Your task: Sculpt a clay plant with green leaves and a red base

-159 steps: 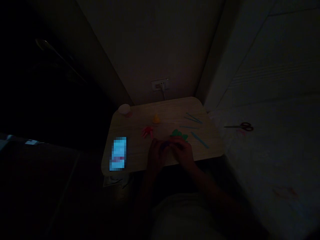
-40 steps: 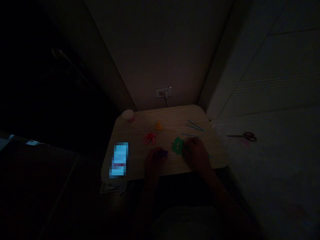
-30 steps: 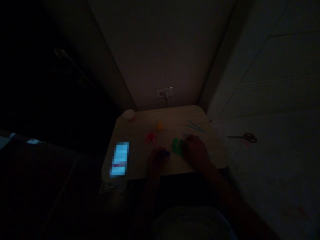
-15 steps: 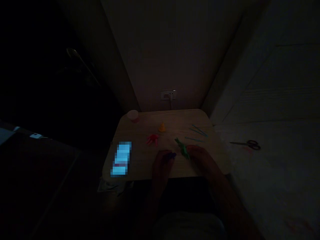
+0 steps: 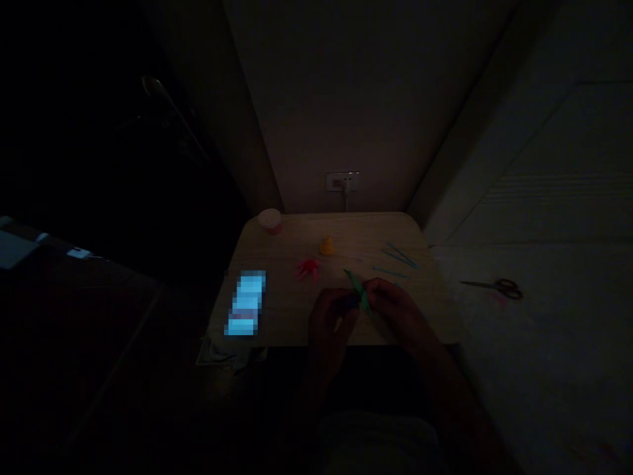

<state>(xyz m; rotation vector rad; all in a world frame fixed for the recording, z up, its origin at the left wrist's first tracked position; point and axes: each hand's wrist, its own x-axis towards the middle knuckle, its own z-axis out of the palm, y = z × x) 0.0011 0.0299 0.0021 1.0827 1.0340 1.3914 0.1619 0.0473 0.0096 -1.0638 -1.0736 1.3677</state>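
My left hand [image 5: 333, 316] is closed around a small dark purple piece [image 5: 349, 302], whose kind the dim light hides. In my right hand [image 5: 393, 305] the fingers pinch a thin green leaf-like piece [image 5: 363, 298] that is long and pointed. Both hands are close together above the front of the small wooden table [image 5: 281, 316], and the purple piece meets or nearly meets the middle of the green one. Beyond them lie a red and pink piece with several finger-like arms [image 5: 310, 266] and a small yellow-orange stacked shape [image 5: 326, 247].
Several thin blue-green sticks [image 5: 400, 256] lie at the table's right. A pink cup [image 5: 270, 221] stands at the back left corner, and a lit, blurred-out phone [image 5: 246, 303] lies at the left. Scissors [image 5: 494, 287] rest on the pale surface to the right. A wall socket [image 5: 342, 181] holds a plug.
My left hand has brought the purple piece rightward and up against or close to the green piece. The green piece has turned more edge-on. The whole view has shifted slightly.
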